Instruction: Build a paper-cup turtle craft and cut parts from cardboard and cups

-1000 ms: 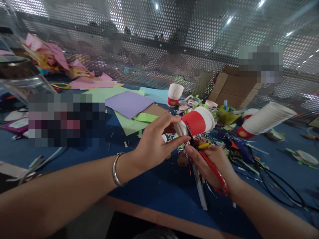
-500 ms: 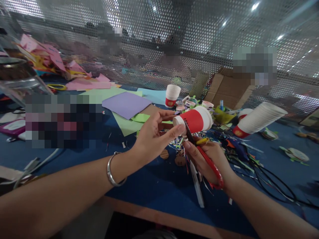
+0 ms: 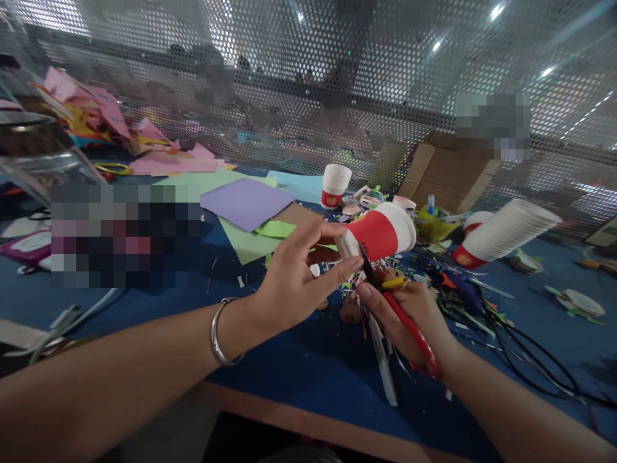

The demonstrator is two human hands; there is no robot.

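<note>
A red and white paper cup [image 3: 380,233] lies on its side in the air above the table, its rim toward the right. My left hand [image 3: 294,276] is closed on the white base end, thumb below and fingers above. In my right hand [image 3: 419,308] is a pair of scissors [image 3: 409,331] with red and yellow handles. Their dark blades rest across the cup near its base, just beside my left thumb. How deep the blades reach into the cup is hidden. Below the hands lie paper scraps [image 3: 354,289] and small brown cardboard pieces [image 3: 351,310].
A cup stack [image 3: 511,231] leans at the right, and more cups [image 3: 335,186] stand at the back. Black cables [image 3: 525,360] cross the right side. Purple paper [image 3: 245,202] lies left of centre. A glass jar [image 3: 48,154] stands far left, before a perforated metal screen [image 3: 289,83].
The scissors stay at the base end of the cup. My left fingers have moved onto the base, which now tilts slightly away from the red body. The view has shifted a little.
</note>
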